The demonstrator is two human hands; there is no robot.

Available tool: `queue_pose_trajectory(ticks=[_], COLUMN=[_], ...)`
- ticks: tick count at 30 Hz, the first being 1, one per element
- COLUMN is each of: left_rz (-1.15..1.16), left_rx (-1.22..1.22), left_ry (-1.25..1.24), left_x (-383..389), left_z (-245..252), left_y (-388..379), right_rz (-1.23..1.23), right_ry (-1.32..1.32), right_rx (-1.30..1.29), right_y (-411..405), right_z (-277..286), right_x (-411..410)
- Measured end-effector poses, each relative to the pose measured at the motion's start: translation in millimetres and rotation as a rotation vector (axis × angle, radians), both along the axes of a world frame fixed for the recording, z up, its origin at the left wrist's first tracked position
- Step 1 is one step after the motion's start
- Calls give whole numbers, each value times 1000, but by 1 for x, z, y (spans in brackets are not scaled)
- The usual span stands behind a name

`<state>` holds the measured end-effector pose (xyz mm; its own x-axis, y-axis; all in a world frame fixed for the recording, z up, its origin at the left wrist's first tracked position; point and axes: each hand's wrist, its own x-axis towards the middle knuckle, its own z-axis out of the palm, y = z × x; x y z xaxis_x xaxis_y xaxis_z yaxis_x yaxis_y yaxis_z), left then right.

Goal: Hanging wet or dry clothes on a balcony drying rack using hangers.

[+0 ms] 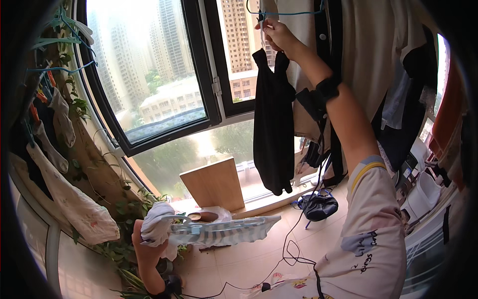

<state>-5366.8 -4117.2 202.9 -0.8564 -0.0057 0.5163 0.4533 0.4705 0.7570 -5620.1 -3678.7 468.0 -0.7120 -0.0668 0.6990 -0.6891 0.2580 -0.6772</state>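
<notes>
My right hand (279, 35) is raised at the top and pinches a thin white hanger part (262, 35), close to a blue wire hanger (291, 14). Below it a long black garment (274, 127) hangs down in front of the window; how it is fastened is partly hidden. At the lower left, my left hand (143, 241) grips a bunched white cloth (158, 222). Beside that cloth, a pale blue plastic hanger (194, 227) carries a grey-and-white striped garment (239, 235). Whether the left fingers also hold this hanger cannot be made out.
Light and dark clothes (362, 67) hang at the right. Socks (61, 116) and a pale garment (74, 198) hang at the left near climbing plants. A wooden board (214, 183) leans by the window (149, 74). A black cable (287, 239) crosses the tiles near a small stool (320, 205).
</notes>
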Motion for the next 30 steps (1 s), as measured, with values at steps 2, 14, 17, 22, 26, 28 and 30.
queue_pose_trajectory(ticks=[2,14,17,22,26,28,30], left_rz=[-6,-160,-159,-106,-69,-48,-48], left_rx=[14,49,3,20,53,71,90], left_ry=[13,32,89,32,8,-12,-4], left_x=[-4,-16,-6,5,7,8,10], left_z=[-8,-13,-12,-16,-16,-15,-15], left_y=[-2,30,30,16,14,16,18], right_rz=[72,-179,-295,-186,-162,-258,-398], right_ry=[-36,-62,-44,-27,-18,98,326], right_rx=[-164,-105,-29,-38,136,205,295], right_y=[16,48,37,24,22,22,20], right_z=[-16,-1,-2,5,7,6,3], right_x=[13,63,72,66,54,43,31])
